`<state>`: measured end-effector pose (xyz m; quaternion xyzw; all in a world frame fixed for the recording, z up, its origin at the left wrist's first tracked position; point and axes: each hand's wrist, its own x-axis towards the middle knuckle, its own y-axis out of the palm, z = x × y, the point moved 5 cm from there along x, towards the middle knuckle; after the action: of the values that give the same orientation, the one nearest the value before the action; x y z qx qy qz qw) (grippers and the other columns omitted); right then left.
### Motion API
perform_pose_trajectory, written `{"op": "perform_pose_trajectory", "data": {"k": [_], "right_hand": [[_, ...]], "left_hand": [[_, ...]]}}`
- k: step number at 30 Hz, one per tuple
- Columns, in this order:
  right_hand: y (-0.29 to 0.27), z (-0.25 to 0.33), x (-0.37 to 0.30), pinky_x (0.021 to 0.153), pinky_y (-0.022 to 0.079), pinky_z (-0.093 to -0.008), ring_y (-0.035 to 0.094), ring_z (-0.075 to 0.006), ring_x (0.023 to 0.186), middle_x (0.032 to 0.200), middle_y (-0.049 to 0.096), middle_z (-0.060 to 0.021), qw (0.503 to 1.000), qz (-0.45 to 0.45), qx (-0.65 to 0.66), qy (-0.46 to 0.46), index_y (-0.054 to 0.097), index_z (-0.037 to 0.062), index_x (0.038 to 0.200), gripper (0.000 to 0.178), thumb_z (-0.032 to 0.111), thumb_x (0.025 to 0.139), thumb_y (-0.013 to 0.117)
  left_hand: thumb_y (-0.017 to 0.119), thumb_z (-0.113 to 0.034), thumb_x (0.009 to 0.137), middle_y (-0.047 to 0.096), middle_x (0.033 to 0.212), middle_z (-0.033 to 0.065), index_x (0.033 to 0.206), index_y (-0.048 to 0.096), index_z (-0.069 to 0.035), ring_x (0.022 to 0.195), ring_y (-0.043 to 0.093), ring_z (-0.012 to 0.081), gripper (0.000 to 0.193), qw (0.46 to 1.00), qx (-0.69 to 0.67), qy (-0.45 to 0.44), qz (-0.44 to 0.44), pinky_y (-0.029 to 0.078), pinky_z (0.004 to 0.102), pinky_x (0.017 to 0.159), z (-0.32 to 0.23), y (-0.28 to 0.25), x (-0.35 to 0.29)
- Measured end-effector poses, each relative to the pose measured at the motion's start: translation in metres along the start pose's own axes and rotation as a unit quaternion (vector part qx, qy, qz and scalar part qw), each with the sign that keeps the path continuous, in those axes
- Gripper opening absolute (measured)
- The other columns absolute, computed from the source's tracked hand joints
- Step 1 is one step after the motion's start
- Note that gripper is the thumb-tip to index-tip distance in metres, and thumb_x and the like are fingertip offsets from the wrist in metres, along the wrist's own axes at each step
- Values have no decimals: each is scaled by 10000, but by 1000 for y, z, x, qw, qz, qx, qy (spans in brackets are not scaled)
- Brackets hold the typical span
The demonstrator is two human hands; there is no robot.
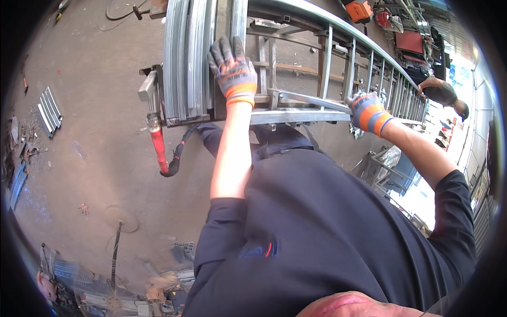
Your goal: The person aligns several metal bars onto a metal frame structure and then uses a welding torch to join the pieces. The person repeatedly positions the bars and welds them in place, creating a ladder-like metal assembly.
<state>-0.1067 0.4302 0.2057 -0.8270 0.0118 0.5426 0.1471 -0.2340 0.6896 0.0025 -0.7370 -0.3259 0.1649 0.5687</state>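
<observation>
A long metal ladder frame lies across supports in front of a worker, whose right hand is closed around the end of a loose-looking metal bar. Rungs already span the far stretch; the slanting bar and the wider gap at the near end suggest that part remains unfinished. The gloved left hand, fingers extended, rests palm-down at the edge of long metal strips; whether it grips them cannot be told. A red-handled tool hangs just beside the strips. Below spreads a worn brown floor, with more short strips lying on it. At the frame's far end, a second person bends over; an orange case sits beyond.
</observation>
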Motion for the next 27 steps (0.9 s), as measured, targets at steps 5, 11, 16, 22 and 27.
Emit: {"op": "perform_pose_trajectory", "data": {"k": [5, 11, 16, 22, 27], "right_hand": [[6, -6, 8, 843, 586, -450, 758, -346, 1012, 1050, 773, -172, 999, 38, 18, -20, 675, 50, 1210, 361, 129, 864, 613], [19, -16, 22, 818, 580, -463, 760, -344, 968, 983, 771, -161, 997, -4, 28, -68, 675, 64, 1172, 316, 146, 876, 601], [33, -24, 39, 791, 573, -469, 752, -346, 926, 929, 761, -143, 997, -4, 35, -71, 652, 91, 1141, 269, 166, 890, 592], [51, -31, 56, 754, 565, -475, 744, -359, 903, 920, 760, -135, 996, -7, 50, -76, 641, 88, 1107, 228, 177, 905, 583], [72, -36, 69, 723, 557, -482, 741, -355, 844, 901, 741, -127, 992, -42, 61, -104, 632, 105, 1098, 223, 212, 907, 591]], "left_hand": [[573, -454, 949, 218, 1733, 229, 1666, 348, -201, 1585, 223, 469, 793, 1000, 8, 29, 8, 153, 562, 1308, 6, 15, -8], [609, -460, 948, 264, 1727, 191, 1663, 352, -178, 1587, 245, 436, 810, 998, 30, 21, 49, 185, 550, 1302, 3, 5, -3], [663, -436, 932, 303, 1714, 171, 1659, 355, -160, 1574, 273, 436, 837, 997, -46, 6, 69, 167, 602, 1293, 4, -8, 2], [582, -455, 979, 321, 1710, 148, 1666, 333, -139, 1565, 294, 424, 797, 991, 21, 27, 127, 135, 640, 1281, 2, -9, 3], [536, -512, 981, 255, 1746, 115, 1692, 253, -147, 1603, 201, 392, 847, 990, 37, 28, 136, 74, 625, 1285, 2, -7, 2]]}}
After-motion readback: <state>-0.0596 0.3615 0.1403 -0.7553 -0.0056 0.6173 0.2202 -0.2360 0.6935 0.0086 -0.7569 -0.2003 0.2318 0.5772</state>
